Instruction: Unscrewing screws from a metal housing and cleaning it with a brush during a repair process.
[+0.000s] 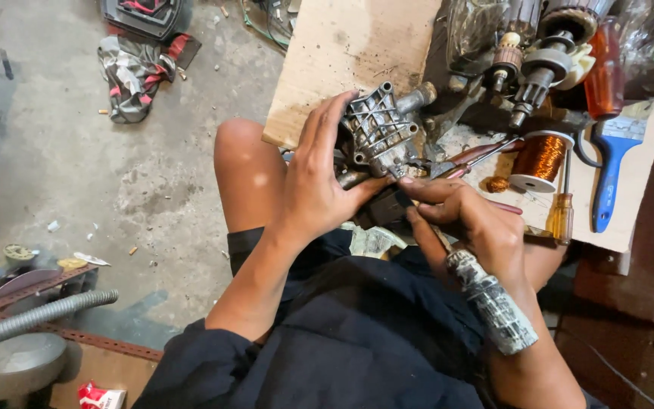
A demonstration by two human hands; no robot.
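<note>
My left hand (319,178) grips a grey cast-metal housing (380,129) from the left side, holding it over my lap at the edge of a wooden board (342,53). My right hand (467,220) holds a tool with a tape-wrapped handle (493,303); its tip points at the underside of the housing, and my fingers hide the tip. Both hands meet just below the housing.
On the board lie a spool of copper wire (540,159), motor armatures (539,57), a blue-handled brush (611,163), a small amber-handled screwdriver (560,216) and red-handled pliers (478,155). The concrete floor at left holds a crumpled rag (138,72), a grey hose (32,314) and scraps.
</note>
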